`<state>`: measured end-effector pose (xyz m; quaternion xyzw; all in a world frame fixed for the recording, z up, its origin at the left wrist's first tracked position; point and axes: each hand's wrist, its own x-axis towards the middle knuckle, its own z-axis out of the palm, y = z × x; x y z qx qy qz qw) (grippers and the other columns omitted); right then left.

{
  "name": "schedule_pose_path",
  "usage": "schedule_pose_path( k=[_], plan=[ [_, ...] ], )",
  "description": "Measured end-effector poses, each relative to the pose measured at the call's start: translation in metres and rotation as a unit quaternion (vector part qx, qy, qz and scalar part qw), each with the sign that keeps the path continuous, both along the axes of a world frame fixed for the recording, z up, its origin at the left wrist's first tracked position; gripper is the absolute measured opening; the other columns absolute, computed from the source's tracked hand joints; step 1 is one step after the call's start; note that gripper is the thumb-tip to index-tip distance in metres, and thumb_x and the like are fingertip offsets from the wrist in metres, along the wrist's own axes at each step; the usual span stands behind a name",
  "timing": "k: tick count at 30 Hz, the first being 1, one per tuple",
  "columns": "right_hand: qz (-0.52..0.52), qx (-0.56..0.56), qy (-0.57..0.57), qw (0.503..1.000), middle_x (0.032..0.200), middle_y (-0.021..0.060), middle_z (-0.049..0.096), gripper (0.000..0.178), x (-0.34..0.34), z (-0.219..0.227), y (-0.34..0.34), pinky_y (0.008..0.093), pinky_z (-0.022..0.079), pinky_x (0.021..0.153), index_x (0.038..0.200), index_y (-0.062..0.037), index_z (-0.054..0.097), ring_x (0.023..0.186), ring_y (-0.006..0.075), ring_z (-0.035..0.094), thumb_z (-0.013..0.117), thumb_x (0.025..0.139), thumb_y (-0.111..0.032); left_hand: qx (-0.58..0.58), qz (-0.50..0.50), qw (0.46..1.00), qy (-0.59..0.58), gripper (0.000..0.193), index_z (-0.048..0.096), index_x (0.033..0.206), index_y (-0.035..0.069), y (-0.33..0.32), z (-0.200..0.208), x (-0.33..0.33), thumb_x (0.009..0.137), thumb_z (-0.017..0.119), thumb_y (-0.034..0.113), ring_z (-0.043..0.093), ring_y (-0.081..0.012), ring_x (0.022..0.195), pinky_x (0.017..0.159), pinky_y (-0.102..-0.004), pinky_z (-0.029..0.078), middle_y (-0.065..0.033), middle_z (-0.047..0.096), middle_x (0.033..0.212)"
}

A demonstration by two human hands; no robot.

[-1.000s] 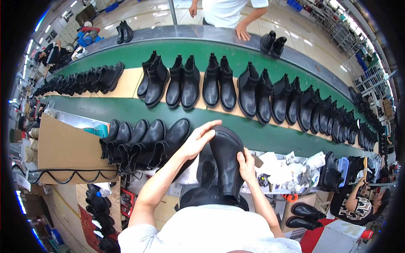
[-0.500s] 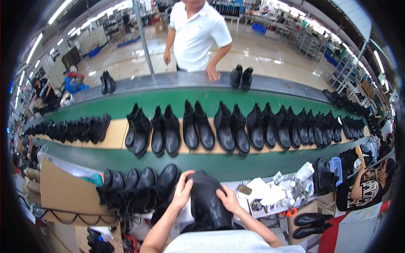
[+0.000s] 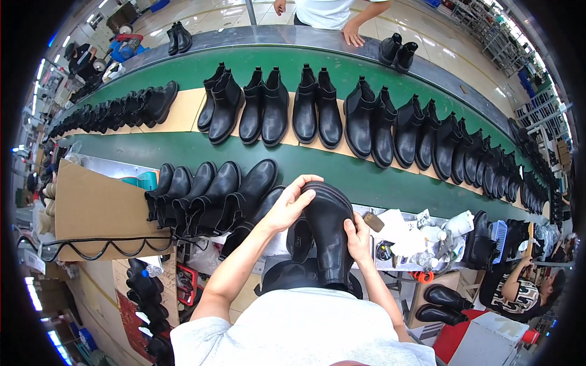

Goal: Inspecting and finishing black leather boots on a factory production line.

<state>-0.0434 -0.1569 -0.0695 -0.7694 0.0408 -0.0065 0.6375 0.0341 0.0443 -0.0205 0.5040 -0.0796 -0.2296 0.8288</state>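
Observation:
A black ankle boot [image 3: 326,229] is held between my two hands in front of my chest, its toe pointing away from me and its shaft toward me. My left hand [image 3: 290,206] wraps the toe from the left, thumb on top at the sole edge. Along the right side, my right hand [image 3: 359,241] grips it with the thumb on the upper. Just left of it, partly covered, is another dark boot [image 3: 299,241]. Several black boots [image 3: 253,186] stand close together on the bench, left of my left hand.
Beyond the bench, pairs of black boots [image 3: 317,110] line cardboard strips on a green conveyor [image 3: 201,155]. Papers [image 3: 406,235], plastic bottles and a brown block [image 3: 373,221] lie to my right. A cardboard panel [image 3: 104,210] stands left. Another person's hand [image 3: 352,33] rests on the far ledge.
The view has tilted downward, so the conveyor and its boots sit higher in the picture. The boot in my hands has turned and shows its side and sole edge; both hands still hold it.

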Motion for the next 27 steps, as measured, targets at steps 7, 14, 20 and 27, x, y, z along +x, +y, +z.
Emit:
schedule_pose_path(
  k=[7, 14, 20, 27],
  plan=[
    [-0.013, 0.070, -0.015, 0.997, 0.089, 0.0069, 0.059, 0.047, -0.006, -0.003, 0.000, 0.0261, 0.042, 0.076, 0.109, 0.0052, 0.053, 0.082, 0.0128, 0.052, 0.054, 0.089, -0.037, -0.044, -0.059, 0.997, -0.030, 0.039, 0.039, 0.128, 0.003, 0.004, 0.013, -0.004, 0.091, 0.047, 0.012, 0.048, -0.0097, 0.105, 0.093, -0.0247, 0.037, -0.0037, 0.051, 0.113],
    [0.029, 0.049, 0.014, 0.998, 0.091, 0.0088, 0.060, 0.049, -0.001, 0.001, 0.004, 0.0260, 0.042, 0.077, 0.111, 0.0057, 0.053, 0.084, 0.0136, 0.053, 0.054, 0.089, -0.037, 0.053, 0.132, 0.988, -0.056, 0.020, 0.056, 0.104, 0.001, -0.005, 0.007, -0.014, 0.089, 0.056, 0.014, 0.052, -0.0051, 0.086, 0.081, -0.0209, 0.042, 0.0009, 0.056, 0.091],
    [0.040, 0.045, 0.021, 0.998, 0.094, 0.0096, 0.061, 0.051, 0.001, -0.004, 0.001, 0.0268, 0.042, 0.080, 0.113, 0.0060, 0.053, 0.087, 0.0142, 0.054, 0.055, 0.088, -0.039, 0.098, 0.174, 0.980, -0.002, 0.014, 0.060, 0.088, 0.000, -0.001, 0.000, 0.004, 0.090, 0.055, 0.013, 0.053, -0.0058, 0.080, 0.076, -0.0206, 0.043, -0.0007, 0.059, 0.081],
    [0.021, 0.062, 0.048, 0.997, 0.097, 0.0102, 0.062, 0.043, 0.000, 0.010, -0.002, 0.0275, 0.043, 0.080, 0.113, 0.0054, 0.052, 0.089, 0.0146, 0.054, 0.054, 0.090, -0.030, 0.243, 0.076, 0.935, -0.248, 0.012, 0.063, 0.093, -0.002, 0.026, 0.036, 0.005, 0.081, 0.061, -0.001, 0.060, -0.0150, 0.091, 0.079, -0.0271, 0.050, -0.0100, 0.061, 0.098]
  ],
)
